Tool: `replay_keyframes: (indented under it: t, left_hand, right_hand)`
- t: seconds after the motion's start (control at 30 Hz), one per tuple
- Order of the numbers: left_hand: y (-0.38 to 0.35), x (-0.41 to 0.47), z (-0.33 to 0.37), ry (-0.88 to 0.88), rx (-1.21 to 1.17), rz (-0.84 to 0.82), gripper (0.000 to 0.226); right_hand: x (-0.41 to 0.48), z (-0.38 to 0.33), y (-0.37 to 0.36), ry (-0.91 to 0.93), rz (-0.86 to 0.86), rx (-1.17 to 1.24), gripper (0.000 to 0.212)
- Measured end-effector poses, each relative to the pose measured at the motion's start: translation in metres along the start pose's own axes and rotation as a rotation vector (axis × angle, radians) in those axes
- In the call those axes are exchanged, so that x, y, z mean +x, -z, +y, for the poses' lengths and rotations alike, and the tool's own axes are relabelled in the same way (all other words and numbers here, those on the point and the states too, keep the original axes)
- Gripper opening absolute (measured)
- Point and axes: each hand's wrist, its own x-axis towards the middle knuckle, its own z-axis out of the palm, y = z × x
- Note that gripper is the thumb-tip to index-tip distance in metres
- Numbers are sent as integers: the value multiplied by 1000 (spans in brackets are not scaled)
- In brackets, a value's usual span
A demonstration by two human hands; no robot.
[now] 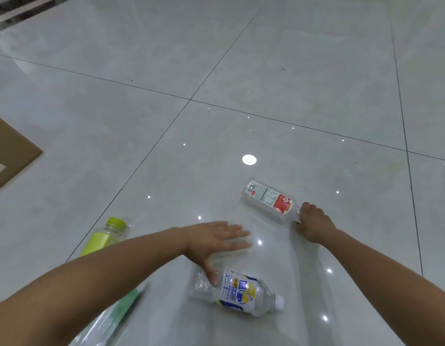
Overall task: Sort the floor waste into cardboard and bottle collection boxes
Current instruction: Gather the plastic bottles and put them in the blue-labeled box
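The right hand (313, 222) curls its fingers round the neck of the red-label bottle (267, 199) on the floor (266, 71). The left hand (214, 239) spreads empty, thumb at the blue-label bottle (241, 293), which could roll away if nudged.

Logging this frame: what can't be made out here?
Head view:
Cap of the red-label bottle: covered by the right hand gripping its neck.
yellow-green bottle: lower half behind the left forearm.
green-label bottle: blurred, partly under that forearm.
cardboard: cut off by left edge; box or sheet unclear.
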Motion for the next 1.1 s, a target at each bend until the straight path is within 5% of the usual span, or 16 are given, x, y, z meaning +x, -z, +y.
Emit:
replay_keyframes:
  t: [0.27,0.5,0.63,0.83,1.0,1.1]
  left_hand:
    - [-2,16,14,-38,82,-71,101]
    - [23,24,3,-49,146,86,65]
    - [37,27,-9,84,283,5,77]
    - [45,37,-16,346,310,135,76]
    - [44,54,20,624,51,559,59]
    - [37,74,56,1052,-580,688,70]
  right_hand:
    - [-1,-1,2,9,34,-54,47]
    - [1,1,-1,1,32,-49,45]
    - [1,2,-2,-4,31,-38,45]
    - [3,9,-4,-44,17,10,44]
    - [4,12,-5,-93,-1,64,43]
    - [3,11,-5,-148,-23,163,45]
